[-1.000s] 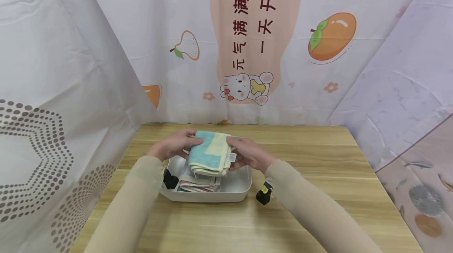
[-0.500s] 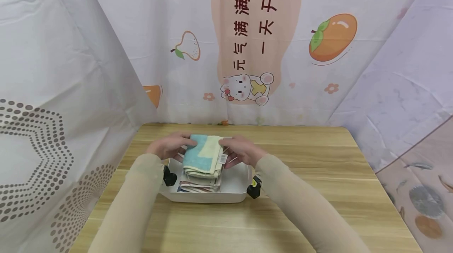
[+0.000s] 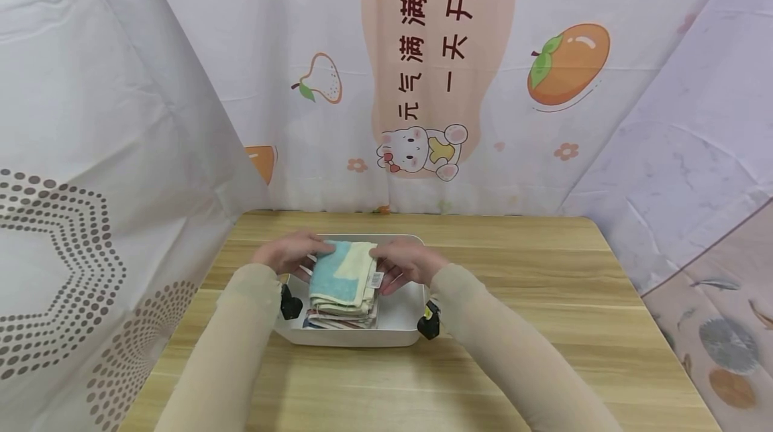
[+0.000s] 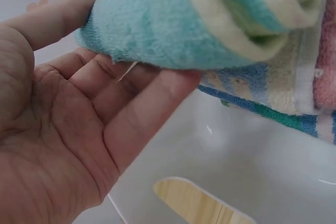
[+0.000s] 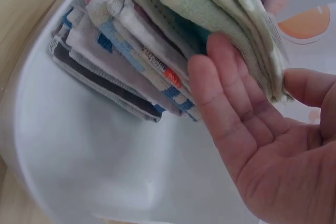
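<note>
A folded blue-and-cream towel [image 3: 341,274] lies over a stack of other folded towels [image 3: 341,320] in a white bin [image 3: 386,338]. My left hand [image 3: 296,252] grips its left edge, thumb on top and fingers beneath, as the left wrist view shows with the towel's blue side [image 4: 142,19]. At the opposite edge my right hand [image 3: 407,261] pinches the cream folds [image 5: 226,24] between thumb and fingers. A white tag [image 3: 376,280] sticks out near the right hand. Striped and patterned towels [image 5: 126,51] fill one side of the bin in the right wrist view.
The bin stands on a wooden table [image 3: 513,298], toward its back left. Behind the table hangs a printed white curtain [image 3: 302,170]. An oval handle hole [image 4: 199,200] in the bin's wall shows wood through it.
Both hands have moved down and slightly left with the blue-and-cream towel, lowering it onto the stack in the bin. The grip of both hands stays on it.
</note>
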A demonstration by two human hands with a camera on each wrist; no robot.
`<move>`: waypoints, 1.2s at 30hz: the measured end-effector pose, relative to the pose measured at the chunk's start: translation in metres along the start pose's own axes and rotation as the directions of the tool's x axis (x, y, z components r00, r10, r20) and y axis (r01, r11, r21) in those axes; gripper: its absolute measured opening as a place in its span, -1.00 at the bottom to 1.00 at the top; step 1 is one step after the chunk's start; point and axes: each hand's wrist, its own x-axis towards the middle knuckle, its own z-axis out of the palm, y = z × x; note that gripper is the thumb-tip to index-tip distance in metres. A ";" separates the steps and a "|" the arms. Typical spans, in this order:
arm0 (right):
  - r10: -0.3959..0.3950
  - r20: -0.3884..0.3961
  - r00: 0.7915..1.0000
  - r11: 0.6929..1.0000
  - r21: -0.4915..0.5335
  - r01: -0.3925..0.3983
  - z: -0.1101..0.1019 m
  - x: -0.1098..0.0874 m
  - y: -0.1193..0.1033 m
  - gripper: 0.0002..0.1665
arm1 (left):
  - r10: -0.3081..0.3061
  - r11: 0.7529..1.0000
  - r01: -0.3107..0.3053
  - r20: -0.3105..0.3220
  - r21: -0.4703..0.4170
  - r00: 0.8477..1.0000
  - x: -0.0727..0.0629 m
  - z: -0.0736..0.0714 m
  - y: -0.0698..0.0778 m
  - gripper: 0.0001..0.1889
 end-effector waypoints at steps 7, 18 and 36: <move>0.029 0.024 0.999 0.999 -0.040 -0.028 0.000 0.002 0.002 -0.63 | 0.006 0.996 -0.003 -0.032 0.085 0.999 0.001 0.001 -0.002 -0.70; 0.056 0.045 0.997 0.997 -0.058 -0.054 0.001 0.008 0.004 -0.73 | -0.003 0.990 0.013 -0.074 0.137 0.997 -0.002 0.005 -0.002 -0.68; 0.056 -0.033 0.998 0.991 -0.119 -0.059 0.007 0.016 0.013 -0.77 | -0.059 0.980 0.078 -0.113 0.180 0.992 0.006 0.012 -0.010 -0.71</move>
